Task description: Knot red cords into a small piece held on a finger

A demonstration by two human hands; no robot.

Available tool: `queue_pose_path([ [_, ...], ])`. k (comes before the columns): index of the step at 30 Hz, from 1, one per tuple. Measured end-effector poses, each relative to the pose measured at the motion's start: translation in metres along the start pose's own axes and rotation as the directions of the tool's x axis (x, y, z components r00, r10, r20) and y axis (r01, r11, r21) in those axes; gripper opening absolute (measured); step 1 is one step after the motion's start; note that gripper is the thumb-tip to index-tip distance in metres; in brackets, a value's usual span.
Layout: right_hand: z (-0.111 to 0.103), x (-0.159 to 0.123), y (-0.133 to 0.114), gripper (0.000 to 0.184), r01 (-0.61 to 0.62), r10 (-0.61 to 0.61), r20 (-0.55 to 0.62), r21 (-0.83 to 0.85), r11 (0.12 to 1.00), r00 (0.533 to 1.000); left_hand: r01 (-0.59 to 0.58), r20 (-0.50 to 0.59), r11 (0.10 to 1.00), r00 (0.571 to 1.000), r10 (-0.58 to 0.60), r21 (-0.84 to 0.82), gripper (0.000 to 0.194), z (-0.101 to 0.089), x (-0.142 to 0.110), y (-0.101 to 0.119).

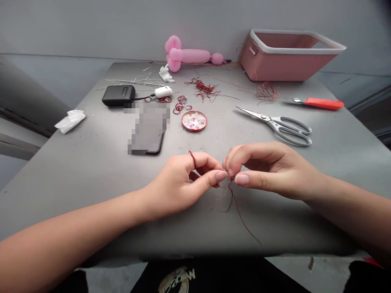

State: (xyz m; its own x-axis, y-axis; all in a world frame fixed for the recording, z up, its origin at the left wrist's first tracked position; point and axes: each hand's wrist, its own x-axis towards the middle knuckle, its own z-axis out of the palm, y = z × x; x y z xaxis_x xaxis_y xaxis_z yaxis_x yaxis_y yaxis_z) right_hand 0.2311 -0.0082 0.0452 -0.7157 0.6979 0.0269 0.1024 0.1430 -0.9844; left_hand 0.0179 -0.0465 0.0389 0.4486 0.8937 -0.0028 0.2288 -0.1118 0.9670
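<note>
Both of my hands meet low over the front of the table, pinching a thin dark red cord (243, 219). My left hand (191, 181) is closed, thumb against forefinger on the cord, and a red cord ring (192, 159) circles its index finger. From the other side my right hand (265, 171) grips the cord between thumb and fingertips. Two loose ends of cord hang below the fingertips, one long and one shorter. Exactly how the cord is wound between the fingertips is hidden. Ahead of the hands lies a small round red-rimmed dish (194, 121) of pale beads.
Grey-handled scissors (275, 124) and a red-handled cutter (324, 103) lie right. Behind are cord snippets (204, 87), a cord tangle (267, 92), a pink bin (281, 63) and a balloon (192, 55). Left are a phone (149, 130), power bank (118, 95), earbud case (163, 92) and tissue (71, 121).
</note>
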Motion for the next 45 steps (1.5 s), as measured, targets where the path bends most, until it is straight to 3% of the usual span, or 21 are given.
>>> queue_pose_path([
  [3,0.003,0.0,0.003,0.013,-0.089,0.085,0.037,0.134,0.987,0.996,-0.282,-0.068,0.936,0.951,0.301,0.209,0.007,0.0,0.0,-0.003],
  [7,0.005,0.002,0.005,0.012,-0.193,0.172,0.096,0.272,0.943,0.98,-0.465,-0.098,0.778,0.83,0.549,0.422,0.006,-0.001,-0.001,-0.007],
  [11,0.007,0.002,0.005,0.011,-0.272,0.253,0.1,0.333,0.903,0.962,-0.519,-0.089,0.689,0.763,0.641,0.506,0.006,-0.003,0.0,-0.01],
  [16,0.009,0.002,0.005,0.014,-0.321,0.304,0.103,0.302,0.898,0.947,-0.529,-0.11,0.67,0.737,0.667,0.522,0.003,-0.002,0.001,-0.009],
  [18,0.009,0.003,0.004,0.015,-0.31,0.297,0.089,0.28,0.909,0.951,-0.501,-0.14,0.7,0.754,0.642,0.509,0.002,-0.002,0.0,-0.008],
  [20,0.009,0.003,0.003,0.016,-0.294,0.285,0.073,0.266,0.918,0.956,-0.457,-0.163,0.785,0.813,0.56,0.419,0.002,-0.001,0.0,-0.008],
  [23,0.01,0.003,0.0,0.017,-0.267,0.267,0.032,0.24,0.933,0.963,-0.263,-0.178,0.956,0.942,0.283,0.132,0.005,-0.001,0.0,-0.004],
  [25,0.01,0.002,-0.001,0.018,-0.259,0.269,-0.025,0.199,0.945,0.963,-0.051,-0.146,0.994,0.989,0.036,-0.098,0.008,-0.002,0.001,0.0],
  [28,0.012,0.001,-0.001,0.02,-0.261,0.27,-0.112,0.091,0.961,0.956,0.213,-0.009,0.906,0.973,-0.233,-0.365,0.014,-0.003,0.005,0.005],
  [31,0.016,0.0,0.0,0.017,-0.168,0.137,-0.189,-0.165,0.972,0.973,0.307,0.054,0.841,0.947,-0.318,-0.446,0.018,-0.002,0.007,0.007],
  [33,0.02,-0.002,0.001,0.014,-0.02,-0.092,-0.221,-0.459,0.888,0.971,0.319,0.043,0.856,0.943,-0.331,-0.406,0.02,0.001,0.006,0.006],
  [35,0.025,-0.005,0.003,0.016,0.129,-0.344,-0.164,-0.716,0.686,0.924,0.307,0.037,0.885,0.948,-0.315,-0.351,0.021,0.005,0.003,0.004],
  [37,0.028,-0.008,0.003,0.019,0.213,-0.507,-0.078,-0.845,0.49,0.858,0.275,0.055,0.903,0.961,-0.273,-0.329,0.022,0.01,-0.001,0.003],
  [39,0.03,-0.009,0.003,0.02,0.237,-0.574,-0.055,-0.876,0.42,0.817,0.224,0.06,0.923,0.975,-0.216,-0.314,0.024,0.013,-0.004,0.003],
  [40,0.029,-0.009,0.002,0.02,0.231,-0.563,-0.075,-0.861,0.452,0.823,0.178,0.038,0.937,0.984,-0.175,-0.3,0.021,0.014,-0.005,0.003],
  [42,0.025,-0.008,0.0,0.015,0.21,-0.445,-0.135,-0.739,0.641,0.885,0.097,-0.025,0.951,0.994,-0.109,-0.294,0.013,0.013,-0.005,0.004],
  [45,0.015,-0.003,-0.001,0.008,0.078,-0.131,-0.159,-0.301,0.95,0.978,0.052,-0.1,0.922,0.99,-0.097,-0.383,0.012,0.009,-0.001,0.002],
])
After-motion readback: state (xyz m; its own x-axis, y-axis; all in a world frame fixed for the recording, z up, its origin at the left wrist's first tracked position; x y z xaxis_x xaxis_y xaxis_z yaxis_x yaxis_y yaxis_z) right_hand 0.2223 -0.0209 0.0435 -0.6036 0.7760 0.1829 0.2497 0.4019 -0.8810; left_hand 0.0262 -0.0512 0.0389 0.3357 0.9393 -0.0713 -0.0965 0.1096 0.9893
